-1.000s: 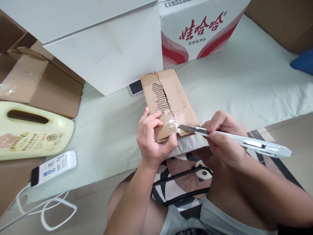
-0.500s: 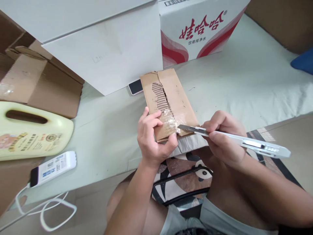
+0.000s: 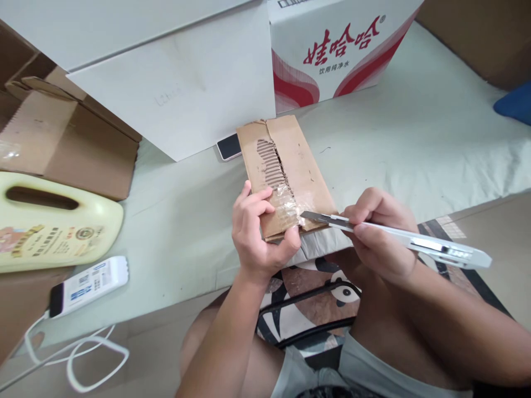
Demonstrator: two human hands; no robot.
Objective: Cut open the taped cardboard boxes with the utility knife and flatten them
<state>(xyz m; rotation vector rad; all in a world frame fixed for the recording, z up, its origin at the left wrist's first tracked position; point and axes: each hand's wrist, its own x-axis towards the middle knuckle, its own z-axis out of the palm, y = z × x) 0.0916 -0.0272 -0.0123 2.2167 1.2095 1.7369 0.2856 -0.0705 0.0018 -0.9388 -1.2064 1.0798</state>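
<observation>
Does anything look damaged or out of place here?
Yes: the small cardboard box held by the left hand has surface paper torn away beside its ragged seam, baring the corrugation. Nearer the person, its clear tape looks crumpled.

Offers open room on the bench (image 3: 435, 138) right of the cardboard box (image 3: 309, 166), back to the printed water carton (image 3: 344, 61). Bounded farther right by the brown carton (image 3: 477, 38) and a blue object (image 3: 514, 104). Passable also left of the cardboard box, along the near edge up to the corded white device (image 3: 97, 279) and yellow jug (image 3: 99, 215). Closed off toward the far side by the tall white box (image 3: 178, 99), with the phone (image 3: 229, 148) at its foot. Obstructed mid near edge by left hand (image 3: 261, 232), right hand (image 3: 379, 232) and the cutter (image 3: 418, 240), blade exposed between both.
</observation>
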